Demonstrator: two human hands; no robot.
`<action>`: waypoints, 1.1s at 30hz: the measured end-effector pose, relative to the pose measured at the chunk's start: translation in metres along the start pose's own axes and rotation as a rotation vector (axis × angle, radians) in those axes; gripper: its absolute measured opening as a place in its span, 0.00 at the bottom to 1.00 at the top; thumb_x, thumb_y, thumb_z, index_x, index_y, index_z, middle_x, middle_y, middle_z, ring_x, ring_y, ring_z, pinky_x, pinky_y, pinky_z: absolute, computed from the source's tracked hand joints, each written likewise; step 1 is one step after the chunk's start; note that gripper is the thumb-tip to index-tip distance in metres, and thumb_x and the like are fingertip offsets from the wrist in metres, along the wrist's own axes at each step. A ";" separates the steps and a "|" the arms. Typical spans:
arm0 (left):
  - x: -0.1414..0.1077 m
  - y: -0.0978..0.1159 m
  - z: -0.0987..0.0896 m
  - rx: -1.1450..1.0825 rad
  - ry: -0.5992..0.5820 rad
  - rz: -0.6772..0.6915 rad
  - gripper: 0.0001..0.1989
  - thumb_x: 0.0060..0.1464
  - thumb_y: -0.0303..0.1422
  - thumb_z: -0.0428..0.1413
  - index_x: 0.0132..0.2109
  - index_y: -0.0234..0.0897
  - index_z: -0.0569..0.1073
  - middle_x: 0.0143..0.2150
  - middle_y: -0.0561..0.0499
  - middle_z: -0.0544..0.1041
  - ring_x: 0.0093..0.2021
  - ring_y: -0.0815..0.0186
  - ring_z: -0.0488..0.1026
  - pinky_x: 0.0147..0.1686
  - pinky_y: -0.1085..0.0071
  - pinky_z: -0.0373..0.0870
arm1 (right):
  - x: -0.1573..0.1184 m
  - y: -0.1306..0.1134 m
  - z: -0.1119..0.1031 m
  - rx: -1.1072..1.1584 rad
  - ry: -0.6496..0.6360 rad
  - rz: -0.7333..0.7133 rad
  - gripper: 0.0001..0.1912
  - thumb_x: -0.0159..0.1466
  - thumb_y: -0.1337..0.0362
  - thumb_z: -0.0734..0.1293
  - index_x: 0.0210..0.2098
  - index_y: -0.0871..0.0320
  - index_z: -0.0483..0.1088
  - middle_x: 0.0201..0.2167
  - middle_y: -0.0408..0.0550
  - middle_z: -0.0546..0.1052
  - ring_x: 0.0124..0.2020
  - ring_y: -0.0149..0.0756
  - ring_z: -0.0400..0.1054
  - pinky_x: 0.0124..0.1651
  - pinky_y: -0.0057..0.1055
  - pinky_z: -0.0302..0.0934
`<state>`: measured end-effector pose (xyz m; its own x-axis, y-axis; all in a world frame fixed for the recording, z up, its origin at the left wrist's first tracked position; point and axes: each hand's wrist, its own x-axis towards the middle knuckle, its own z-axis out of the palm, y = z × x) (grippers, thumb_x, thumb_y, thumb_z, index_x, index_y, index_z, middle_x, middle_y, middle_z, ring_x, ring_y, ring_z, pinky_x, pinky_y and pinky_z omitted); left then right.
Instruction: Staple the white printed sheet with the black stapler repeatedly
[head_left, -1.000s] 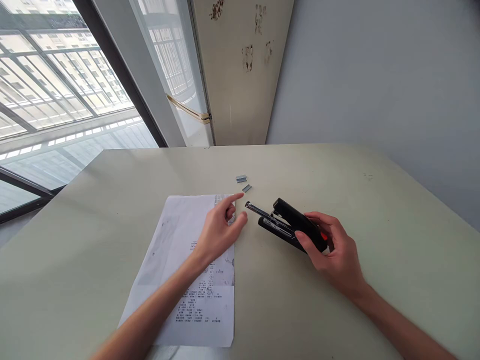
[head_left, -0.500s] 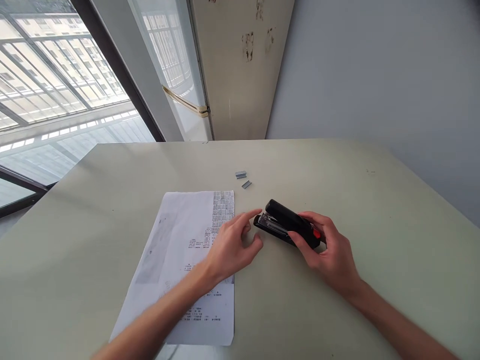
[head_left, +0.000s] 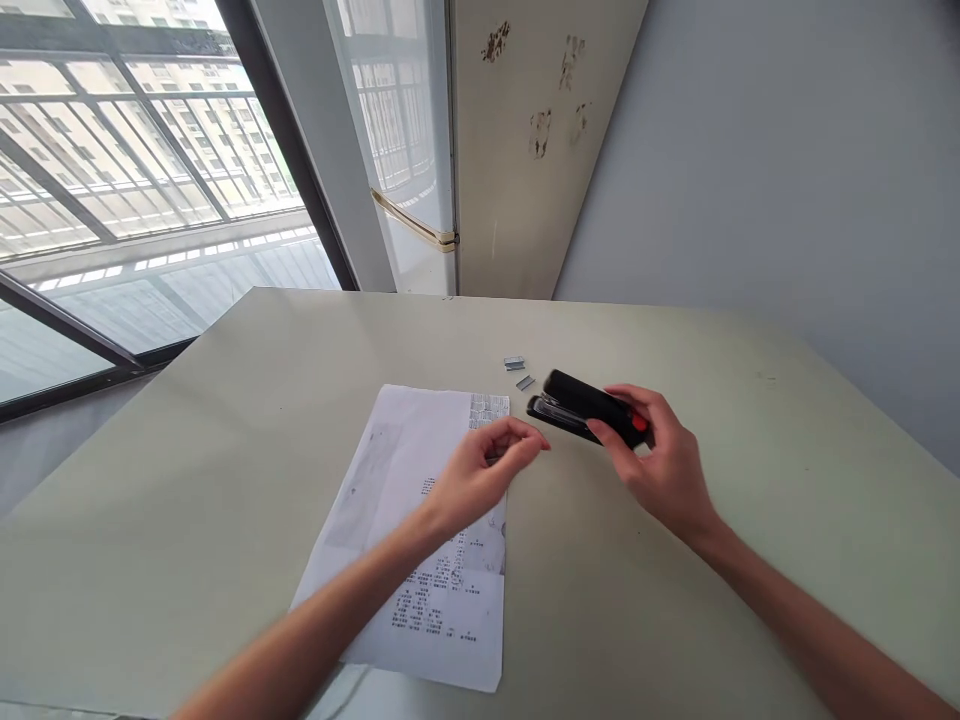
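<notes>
Glossy black plastic stapler [head_left: 581, 402] with a red plastic end and bright metal staple rail, two shiny metal staple strips [head_left: 519, 372], thin matt white printed paper sheet [head_left: 427, 520], smooth matt pale-green table [head_left: 675, 600]

Print on sheet [head_left: 420, 520] too small to read; forearm covers part. Right hand [head_left: 664, 465] hides stapler [head_left: 581, 405] rear.

Black stapler [head_left: 581, 407], red tab, closed, tilted, held above table.
</notes>
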<state>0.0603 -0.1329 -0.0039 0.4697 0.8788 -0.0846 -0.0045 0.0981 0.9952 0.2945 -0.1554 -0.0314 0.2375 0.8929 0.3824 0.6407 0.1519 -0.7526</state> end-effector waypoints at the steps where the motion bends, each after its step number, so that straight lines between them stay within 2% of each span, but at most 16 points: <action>1: -0.001 0.000 -0.007 -0.068 0.012 -0.015 0.14 0.65 0.44 0.59 0.39 0.38 0.79 0.25 0.57 0.58 0.25 0.70 0.52 0.26 0.70 0.48 | 0.012 -0.007 0.011 0.035 -0.017 -0.038 0.20 0.67 0.50 0.71 0.55 0.51 0.72 0.52 0.52 0.81 0.51 0.48 0.77 0.53 0.45 0.72; 5: -0.002 -0.010 -0.033 -0.530 0.072 -0.140 0.12 0.61 0.40 0.64 0.35 0.35 0.75 0.24 0.61 0.50 0.23 0.72 0.47 0.25 0.73 0.50 | 0.059 -0.032 0.069 0.190 -0.145 -0.169 0.18 0.67 0.54 0.70 0.54 0.52 0.71 0.51 0.51 0.82 0.52 0.48 0.77 0.58 0.46 0.70; 8: 0.001 -0.019 -0.043 -0.821 0.096 -0.216 0.11 0.59 0.37 0.66 0.37 0.33 0.75 0.24 0.61 0.52 0.22 0.74 0.49 0.24 0.76 0.55 | 0.083 -0.043 0.113 0.247 -0.242 -0.238 0.17 0.66 0.58 0.70 0.53 0.52 0.70 0.51 0.51 0.83 0.53 0.47 0.77 0.60 0.46 0.69; 10: 0.003 -0.023 -0.045 -0.943 0.115 -0.246 0.11 0.60 0.36 0.65 0.39 0.31 0.76 0.24 0.61 0.54 0.23 0.74 0.53 0.24 0.77 0.58 | 0.090 -0.046 0.134 0.251 -0.286 -0.257 0.16 0.66 0.60 0.70 0.53 0.51 0.71 0.52 0.51 0.82 0.54 0.48 0.77 0.61 0.47 0.68; 13: 0.005 -0.026 -0.046 -1.049 0.144 -0.263 0.11 0.61 0.36 0.64 0.40 0.31 0.76 0.25 0.60 0.57 0.23 0.74 0.58 0.24 0.76 0.60 | 0.095 -0.044 0.150 0.234 -0.312 -0.262 0.15 0.66 0.61 0.69 0.53 0.51 0.71 0.54 0.50 0.82 0.55 0.47 0.76 0.62 0.47 0.67; 19: 0.004 -0.029 -0.046 -1.057 0.142 -0.258 0.10 0.62 0.36 0.64 0.41 0.31 0.76 0.25 0.59 0.58 0.22 0.74 0.59 0.23 0.76 0.61 | 0.100 -0.035 0.161 0.205 -0.332 -0.274 0.14 0.66 0.63 0.70 0.51 0.51 0.72 0.52 0.49 0.83 0.54 0.45 0.77 0.61 0.45 0.68; 22: 0.004 -0.028 -0.045 -1.056 0.147 -0.255 0.10 0.62 0.35 0.63 0.40 0.32 0.76 0.25 0.59 0.58 0.22 0.74 0.59 0.23 0.75 0.62 | 0.100 -0.035 0.159 0.190 -0.330 -0.286 0.15 0.66 0.64 0.70 0.52 0.52 0.72 0.52 0.51 0.83 0.54 0.47 0.77 0.61 0.47 0.68; 24: 0.004 -0.026 -0.045 -1.058 0.157 -0.247 0.09 0.63 0.35 0.62 0.40 0.32 0.76 0.25 0.59 0.59 0.21 0.74 0.59 0.23 0.75 0.62 | 0.094 -0.039 0.148 0.179 -0.303 -0.300 0.17 0.66 0.63 0.70 0.54 0.53 0.71 0.55 0.54 0.80 0.58 0.49 0.73 0.64 0.49 0.65; 27: 0.003 -0.019 -0.043 -1.039 0.222 -0.255 0.10 0.65 0.35 0.60 0.43 0.30 0.77 0.28 0.53 0.67 0.24 0.72 0.65 0.25 0.74 0.67 | 0.069 -0.048 0.117 0.166 -0.195 -0.372 0.16 0.70 0.62 0.66 0.57 0.53 0.68 0.58 0.56 0.76 0.62 0.49 0.70 0.65 0.49 0.64; 29: 0.002 -0.012 -0.038 -1.027 0.274 -0.265 0.13 0.67 0.36 0.57 0.46 0.28 0.78 0.36 0.44 0.76 0.32 0.67 0.75 0.33 0.72 0.74 | 0.046 -0.053 0.090 0.167 -0.177 -0.456 0.15 0.73 0.63 0.63 0.58 0.51 0.68 0.58 0.54 0.75 0.62 0.47 0.70 0.64 0.48 0.66; 31: 0.001 -0.004 -0.029 -1.009 0.281 -0.274 0.17 0.68 0.38 0.55 0.50 0.26 0.79 0.45 0.36 0.79 0.42 0.60 0.80 0.43 0.68 0.77 | 0.024 -0.056 0.065 0.117 -0.253 -0.550 0.15 0.74 0.63 0.63 0.59 0.48 0.68 0.60 0.54 0.73 0.62 0.48 0.69 0.63 0.49 0.68; 33: 0.000 0.004 -0.017 -0.966 0.228 -0.297 0.20 0.69 0.41 0.54 0.52 0.26 0.79 0.49 0.33 0.80 0.48 0.55 0.80 0.48 0.65 0.77 | 0.007 -0.056 0.046 0.032 -0.327 -0.612 0.18 0.73 0.62 0.65 0.61 0.48 0.68 0.64 0.56 0.70 0.63 0.51 0.68 0.62 0.53 0.69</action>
<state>0.0448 -0.1246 -0.0004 0.3898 0.8157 -0.4274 -0.6692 0.5698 0.4770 0.2271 -0.1379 -0.0111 -0.3951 0.7239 0.5656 0.5659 0.6768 -0.4709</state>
